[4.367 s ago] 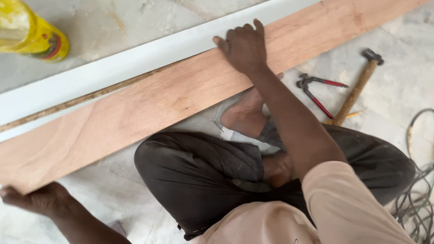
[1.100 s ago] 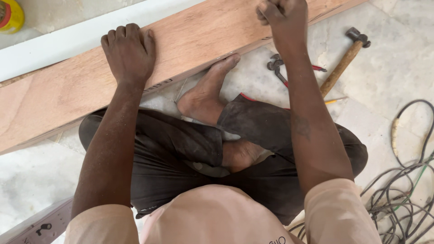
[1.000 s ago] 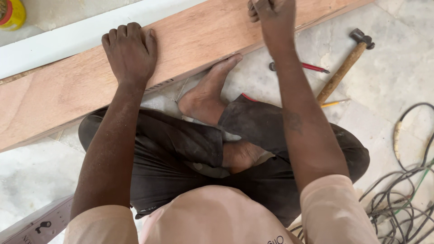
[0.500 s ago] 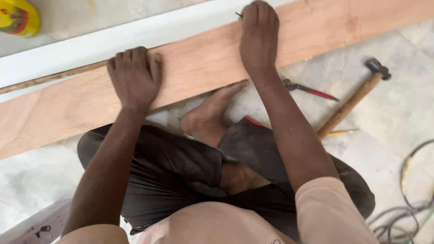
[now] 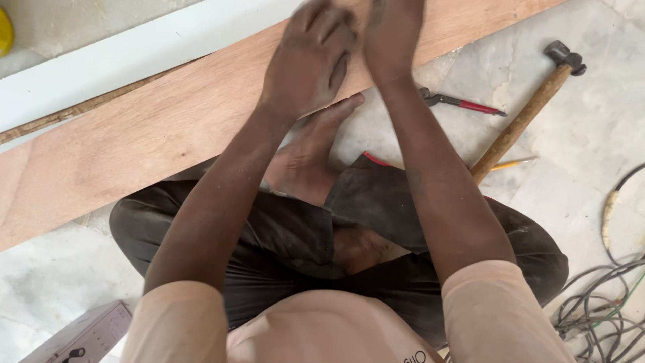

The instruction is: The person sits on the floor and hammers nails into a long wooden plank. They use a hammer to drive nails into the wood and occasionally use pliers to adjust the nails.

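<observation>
Left hand: I see fingers flat on the board.
Right hand: beside it, grip blurred, cannot tell.
Hammer: on the floor.

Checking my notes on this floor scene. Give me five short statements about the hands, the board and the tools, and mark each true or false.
1. Both hands, the left hand and the right hand, rest on the wooden board. True.
2. The hammer is held in the right hand. False: it lies on the floor, to the right of the right arm.
3. The red-handled pliers lie on the floor between the board and the hammer. True.
4. The board stands upright against a wall. False: it lies flat in front of the seated person.
5. A tangle of cables lies at the person's left side. False: it is at the right.
</observation>
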